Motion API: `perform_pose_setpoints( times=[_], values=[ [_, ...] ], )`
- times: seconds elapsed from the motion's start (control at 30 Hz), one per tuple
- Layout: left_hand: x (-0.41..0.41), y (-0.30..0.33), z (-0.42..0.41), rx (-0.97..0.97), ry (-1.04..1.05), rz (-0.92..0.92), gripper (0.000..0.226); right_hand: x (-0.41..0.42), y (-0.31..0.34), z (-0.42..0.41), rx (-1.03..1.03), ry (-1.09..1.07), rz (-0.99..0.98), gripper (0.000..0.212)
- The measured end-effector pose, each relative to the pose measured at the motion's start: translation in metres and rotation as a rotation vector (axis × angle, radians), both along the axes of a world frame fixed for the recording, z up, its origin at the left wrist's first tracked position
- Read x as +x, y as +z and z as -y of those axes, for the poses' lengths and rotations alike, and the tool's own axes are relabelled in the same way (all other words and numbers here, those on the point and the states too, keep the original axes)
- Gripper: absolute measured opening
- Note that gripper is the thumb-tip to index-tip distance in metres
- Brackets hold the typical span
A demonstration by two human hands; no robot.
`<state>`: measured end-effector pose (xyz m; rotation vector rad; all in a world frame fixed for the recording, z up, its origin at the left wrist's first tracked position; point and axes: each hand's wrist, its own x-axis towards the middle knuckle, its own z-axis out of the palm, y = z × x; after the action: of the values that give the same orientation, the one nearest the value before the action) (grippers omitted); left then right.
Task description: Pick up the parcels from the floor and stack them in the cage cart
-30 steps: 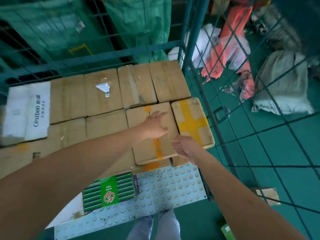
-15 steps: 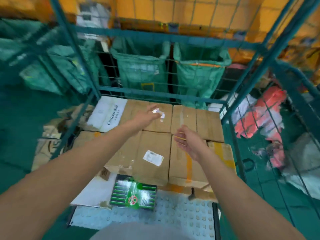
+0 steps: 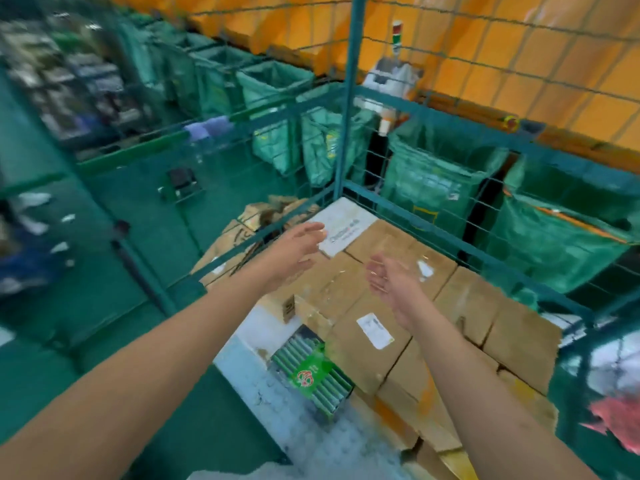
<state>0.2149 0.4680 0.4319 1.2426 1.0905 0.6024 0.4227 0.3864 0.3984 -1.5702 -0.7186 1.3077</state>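
Note:
Brown cardboard parcels point(image 3: 381, 337) lie packed side by side in the green wire cage cart point(image 3: 429, 233). A white box point(image 3: 346, 230) sits in its far left corner, and a green striped box point(image 3: 313, 374) lies at the near edge. My left hand point(image 3: 294, 252) hovers over the cart's left side with its fingers spread and holds nothing. My right hand point(image 3: 389, 284) hangs above the brown parcels, fingers straight, empty too. More brown parcels point(image 3: 239, 237) lie on the floor outside the cart's left mesh wall.
Green sack bins point(image 3: 426, 188) line the wall behind the cart. Red and white bags point(image 3: 620, 420) lie on the floor at the right. A dark small object point(image 3: 180, 183) sits on the green floor at the left. An orange mesh-covered wall rises at the back.
Both hands have lifted off the parcels near the cart's right front and now hover open. The view has swung left and up, bringing the floor parcels outside the cart into view.

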Motion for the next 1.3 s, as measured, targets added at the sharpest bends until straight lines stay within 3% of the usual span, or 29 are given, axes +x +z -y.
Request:
perform_pose_setpoints(
  times=[0.4, 0.53, 0.7, 0.93, 1.1, 1.3],
  values=[
    [-0.139, -0.032, 0.105, -0.07, 0.391, 0.01, 0.032, -0.117, -0.023, 0.015, -0.106, 0.371, 0.028, 0.043],
    [-0.181, -0.037, 0.124, -0.084, 0.48, 0.014, 0.022, -0.163, -0.029, 0.015, -0.111, 0.486, 0.04, 0.02],
    [-0.243, -0.046, 0.139, -0.111, 0.603, 0.021, 0.022, -0.227, -0.038, 0.004, -0.145, 0.629, 0.071, 0.01],
    [-0.353, -0.062, 0.163, -0.156, 0.736, 0.012, 0.031, -0.346, -0.048, -0.01, -0.173, 0.844, 0.143, 0.028],
    [-0.436, -0.077, 0.179, -0.196, 0.866, 0.027, 0.03, -0.443, -0.05, -0.015, -0.181, 0.964, 0.18, 0.012],
    [-0.528, -0.093, 0.214, -0.217, 1.02, 0.032, 0.029, -0.553, -0.062, -0.012, -0.195, 1.112, 0.214, 0.017]
  ],
)
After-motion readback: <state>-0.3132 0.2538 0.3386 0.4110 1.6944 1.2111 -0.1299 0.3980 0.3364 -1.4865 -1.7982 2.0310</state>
